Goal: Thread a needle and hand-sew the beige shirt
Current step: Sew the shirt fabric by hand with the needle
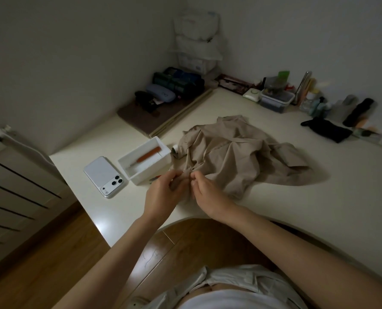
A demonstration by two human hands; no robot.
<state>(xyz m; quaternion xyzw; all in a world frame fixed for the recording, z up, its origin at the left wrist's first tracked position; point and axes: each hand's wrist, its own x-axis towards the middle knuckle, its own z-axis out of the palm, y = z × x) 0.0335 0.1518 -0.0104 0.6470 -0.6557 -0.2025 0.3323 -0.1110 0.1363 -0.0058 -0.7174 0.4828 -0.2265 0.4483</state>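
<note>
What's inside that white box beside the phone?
An orange-handled tool with a thin metal tip lies slantwise on the floor of the box. The near wall hides the closest strip of that floor, so anything small there can't be seen.

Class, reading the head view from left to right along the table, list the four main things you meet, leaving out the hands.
phone → white box → beige shirt → black pouch

Both the left hand (163,192) and right hand (207,192) pinch the beige shirt (236,152).
</note>
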